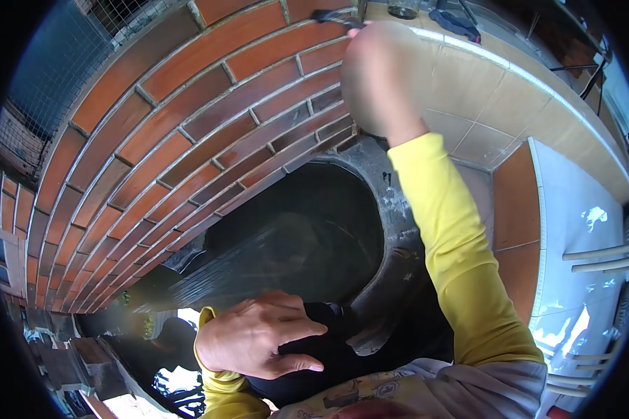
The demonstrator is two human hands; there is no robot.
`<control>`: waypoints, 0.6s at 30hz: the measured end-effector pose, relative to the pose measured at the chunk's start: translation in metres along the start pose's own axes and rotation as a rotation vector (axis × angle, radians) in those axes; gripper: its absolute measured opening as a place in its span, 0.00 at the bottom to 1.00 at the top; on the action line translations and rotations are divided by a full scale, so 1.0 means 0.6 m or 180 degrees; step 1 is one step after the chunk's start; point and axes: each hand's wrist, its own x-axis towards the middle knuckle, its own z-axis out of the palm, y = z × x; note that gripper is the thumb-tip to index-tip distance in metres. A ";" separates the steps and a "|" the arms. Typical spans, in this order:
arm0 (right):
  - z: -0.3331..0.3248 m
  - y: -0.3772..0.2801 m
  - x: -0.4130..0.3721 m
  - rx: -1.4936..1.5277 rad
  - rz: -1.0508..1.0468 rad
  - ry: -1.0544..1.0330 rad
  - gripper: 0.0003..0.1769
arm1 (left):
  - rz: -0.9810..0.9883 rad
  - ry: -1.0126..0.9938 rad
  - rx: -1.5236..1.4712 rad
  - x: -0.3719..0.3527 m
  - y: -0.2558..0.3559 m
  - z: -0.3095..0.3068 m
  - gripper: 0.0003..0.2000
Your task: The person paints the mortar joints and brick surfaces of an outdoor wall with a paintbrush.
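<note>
My right hand (384, 77) is raised at the top, by the corner where the brick wall (182, 112) meets the beige tiled ledge. Its fingers are closed around a dark, slim tool (334, 17), whose end lies against the upper bricks. A blur covers much of this hand, and the tool's exact kind cannot be made out. Low in the view, my left hand (262, 335) hovers in front of my body, thumb and index finger apart, with nothing in it. Below it and beyond lies the dark water of a basin (391, 192) with a rounded stone rim.
Along the right runs a tiled ledge (468, 77); a glass jar (402, 8) and a dark cloth (456, 26) lie on top. A white tiled surface (573, 209) with pale rods stands at the right. Wire mesh (119, 21) borders the wall's upper left.
</note>
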 end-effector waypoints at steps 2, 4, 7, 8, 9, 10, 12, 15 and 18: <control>-0.048 -0.013 0.075 -0.0025 -0.0145 0.0385 0.09 | 0.0054 0.0009 0.0024 0.001 0.001 0.001 0.22; -0.053 -0.024 0.085 0.0151 -0.0328 0.0707 0.08 | 0.0061 -0.0004 0.0040 0.006 0.003 0.002 0.22; -0.047 0.015 0.037 0.0168 -0.0470 0.0466 0.07 | 0.0036 -0.0016 0.0081 0.012 0.008 0.010 0.23; -0.037 0.062 0.000 -0.0150 -0.0709 -0.0016 0.09 | 0.0024 -0.0017 0.0104 0.014 0.008 0.011 0.23; -0.023 0.099 -0.067 -0.0764 -0.1382 -0.0498 0.14 | 0.0004 -0.0028 0.0125 0.018 0.008 0.012 0.23; -0.013 0.111 -0.146 -0.1053 -0.1664 -0.1062 0.15 | -0.0021 -0.0036 0.0139 0.021 0.008 0.012 0.23; 0.002 0.144 -0.249 -0.1140 -0.1989 -0.1978 0.15 | -0.0062 -0.0051 0.0162 0.026 0.007 0.012 0.23; 0.002 0.121 -0.239 -0.1154 -0.2378 -0.2452 0.15 | -0.0073 -0.0047 0.0182 0.026 0.007 0.010 0.24; -0.049 0.102 -0.093 -0.1420 -0.2136 -0.1542 0.12 | -0.0053 -0.0038 0.0172 0.014 0.012 0.006 0.24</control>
